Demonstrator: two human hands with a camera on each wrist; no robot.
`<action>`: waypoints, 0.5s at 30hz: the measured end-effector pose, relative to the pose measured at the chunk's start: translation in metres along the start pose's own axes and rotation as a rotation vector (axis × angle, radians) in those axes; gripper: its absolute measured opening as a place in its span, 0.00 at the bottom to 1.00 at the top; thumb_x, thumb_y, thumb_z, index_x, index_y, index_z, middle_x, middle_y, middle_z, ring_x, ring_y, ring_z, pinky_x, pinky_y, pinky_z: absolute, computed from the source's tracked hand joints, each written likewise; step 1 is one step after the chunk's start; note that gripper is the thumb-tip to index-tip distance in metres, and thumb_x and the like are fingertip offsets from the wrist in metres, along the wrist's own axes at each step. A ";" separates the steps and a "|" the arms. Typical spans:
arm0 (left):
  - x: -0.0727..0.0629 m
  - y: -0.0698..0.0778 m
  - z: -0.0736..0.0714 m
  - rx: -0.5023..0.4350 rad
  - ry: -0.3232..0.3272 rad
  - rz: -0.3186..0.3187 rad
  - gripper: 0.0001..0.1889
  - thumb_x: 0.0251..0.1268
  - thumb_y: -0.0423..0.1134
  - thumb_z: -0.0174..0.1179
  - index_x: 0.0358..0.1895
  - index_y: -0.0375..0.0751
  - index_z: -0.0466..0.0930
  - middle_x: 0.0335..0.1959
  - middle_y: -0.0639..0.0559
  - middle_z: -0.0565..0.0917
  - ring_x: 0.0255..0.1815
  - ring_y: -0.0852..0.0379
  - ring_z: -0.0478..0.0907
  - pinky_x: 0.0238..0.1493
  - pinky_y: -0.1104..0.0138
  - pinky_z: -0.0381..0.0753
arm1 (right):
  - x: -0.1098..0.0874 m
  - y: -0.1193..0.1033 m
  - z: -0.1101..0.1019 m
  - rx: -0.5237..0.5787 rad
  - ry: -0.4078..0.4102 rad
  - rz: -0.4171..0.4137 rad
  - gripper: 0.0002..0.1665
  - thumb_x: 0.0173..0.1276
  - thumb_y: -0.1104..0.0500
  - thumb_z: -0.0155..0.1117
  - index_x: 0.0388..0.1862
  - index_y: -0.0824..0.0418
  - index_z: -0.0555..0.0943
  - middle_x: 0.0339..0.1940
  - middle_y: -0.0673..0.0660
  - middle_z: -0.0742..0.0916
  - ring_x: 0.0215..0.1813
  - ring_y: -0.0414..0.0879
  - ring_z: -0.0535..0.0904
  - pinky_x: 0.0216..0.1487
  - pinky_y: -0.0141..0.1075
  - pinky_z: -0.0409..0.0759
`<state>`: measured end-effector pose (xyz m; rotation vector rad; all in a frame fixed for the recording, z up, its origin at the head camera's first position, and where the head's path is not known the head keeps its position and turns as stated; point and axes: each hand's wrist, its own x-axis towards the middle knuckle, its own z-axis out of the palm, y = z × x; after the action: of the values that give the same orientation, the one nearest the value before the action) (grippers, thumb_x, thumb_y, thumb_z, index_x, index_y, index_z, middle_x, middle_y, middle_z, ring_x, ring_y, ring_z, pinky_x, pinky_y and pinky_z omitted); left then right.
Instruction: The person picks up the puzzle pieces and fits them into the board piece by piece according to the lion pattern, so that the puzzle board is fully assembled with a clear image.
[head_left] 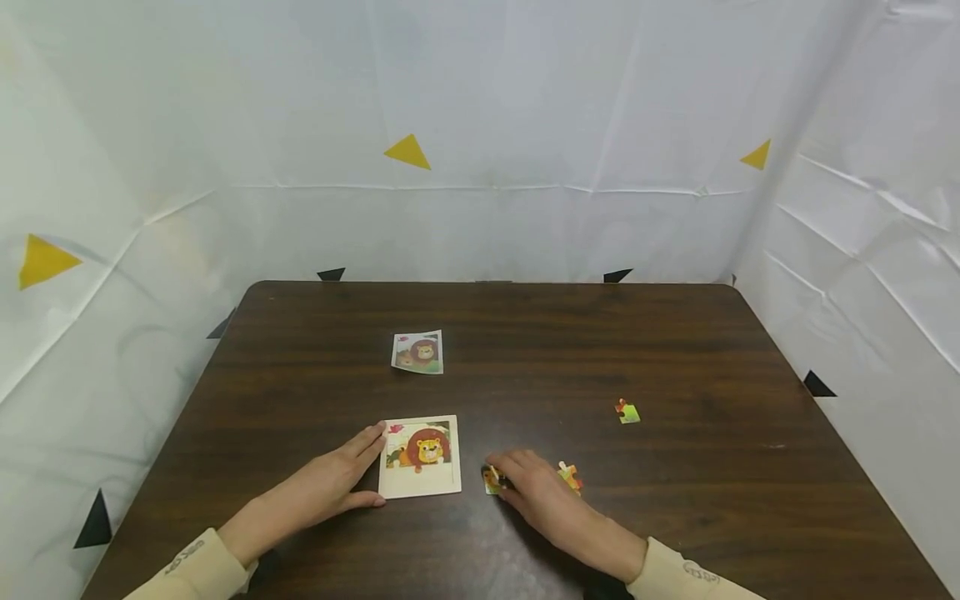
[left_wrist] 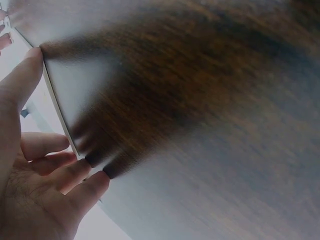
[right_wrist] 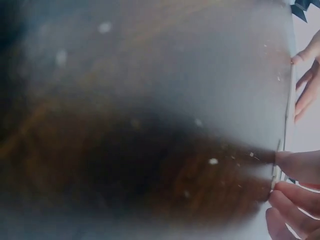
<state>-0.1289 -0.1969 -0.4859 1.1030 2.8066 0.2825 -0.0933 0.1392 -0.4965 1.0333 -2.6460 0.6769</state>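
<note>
A pale jigsaw puzzle board (head_left: 418,485) with a lion picture across its upper part and bare wood below lies flat in the head view. Against its left edge rest the outstretched fingers and thumb of my left hand (head_left: 332,479); the left wrist view shows the fingertips touching that edge. Just right of the board, my right hand (head_left: 542,493) pinches a small puzzle piece (head_left: 491,481) at the tabletop, partly hidden by the fingers. Another orange puzzle piece (head_left: 570,477) lies beyond the right hand, half covered by it. The right wrist view shows thumb and fingers (right_wrist: 297,167) close together.
Farther right lies a green and red puzzle piece (head_left: 628,412). A paper card (head_left: 417,352) with a matching lion picture lies behind the board, one edge slightly raised. The dark wooden table (head_left: 697,350) is bounded by white sheeting (head_left: 510,100) at the back and sides.
</note>
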 end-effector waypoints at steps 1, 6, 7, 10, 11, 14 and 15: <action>0.000 0.000 0.000 0.002 0.003 0.002 0.44 0.60 0.57 0.63 0.68 0.26 0.62 0.72 0.32 0.59 0.67 0.39 0.67 0.54 0.53 0.79 | 0.000 0.000 0.001 -0.002 0.004 -0.002 0.28 0.52 0.67 0.76 0.54 0.64 0.79 0.46 0.54 0.85 0.49 0.47 0.80 0.48 0.41 0.81; -0.001 -0.001 0.000 -0.005 0.003 0.012 0.43 0.61 0.57 0.62 0.69 0.26 0.62 0.73 0.33 0.58 0.67 0.39 0.66 0.55 0.53 0.78 | 0.001 -0.003 0.005 -0.055 0.049 -0.003 0.28 0.50 0.65 0.78 0.51 0.63 0.80 0.42 0.52 0.86 0.44 0.45 0.81 0.42 0.38 0.82; -0.001 -0.001 0.000 -0.008 0.002 0.012 0.43 0.61 0.57 0.62 0.69 0.26 0.62 0.73 0.33 0.58 0.67 0.39 0.66 0.55 0.53 0.78 | 0.002 -0.003 0.005 -0.074 0.063 -0.003 0.27 0.49 0.64 0.78 0.50 0.62 0.81 0.40 0.52 0.87 0.42 0.45 0.81 0.40 0.38 0.81; -0.001 0.000 -0.001 -0.013 0.002 0.011 0.43 0.61 0.56 0.63 0.69 0.26 0.61 0.73 0.33 0.58 0.67 0.40 0.66 0.55 0.53 0.78 | 0.003 -0.004 0.007 -0.122 0.102 -0.006 0.26 0.46 0.62 0.80 0.47 0.59 0.83 0.37 0.50 0.87 0.38 0.44 0.81 0.36 0.37 0.80; -0.001 0.000 -0.001 -0.014 0.005 0.010 0.43 0.61 0.56 0.63 0.69 0.26 0.62 0.73 0.33 0.58 0.68 0.40 0.66 0.55 0.53 0.78 | 0.003 -0.004 0.007 -0.136 0.111 -0.008 0.25 0.46 0.62 0.80 0.45 0.59 0.83 0.36 0.49 0.87 0.37 0.43 0.81 0.35 0.37 0.80; -0.001 0.000 -0.001 -0.012 0.007 0.013 0.43 0.61 0.56 0.63 0.69 0.26 0.62 0.73 0.33 0.58 0.68 0.40 0.66 0.56 0.53 0.77 | 0.005 -0.003 0.007 -0.129 0.124 -0.018 0.21 0.47 0.63 0.80 0.42 0.59 0.84 0.34 0.50 0.87 0.36 0.43 0.81 0.35 0.36 0.81; -0.001 0.000 -0.001 -0.011 0.005 0.013 0.43 0.60 0.56 0.63 0.69 0.26 0.61 0.73 0.33 0.58 0.68 0.40 0.66 0.56 0.53 0.78 | 0.006 -0.004 0.007 -0.120 0.126 -0.022 0.20 0.48 0.64 0.79 0.41 0.60 0.84 0.34 0.50 0.87 0.36 0.43 0.81 0.35 0.36 0.81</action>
<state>-0.1281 -0.1981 -0.4851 1.1208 2.7996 0.3027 -0.0953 0.1303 -0.4992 0.9529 -2.5292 0.5522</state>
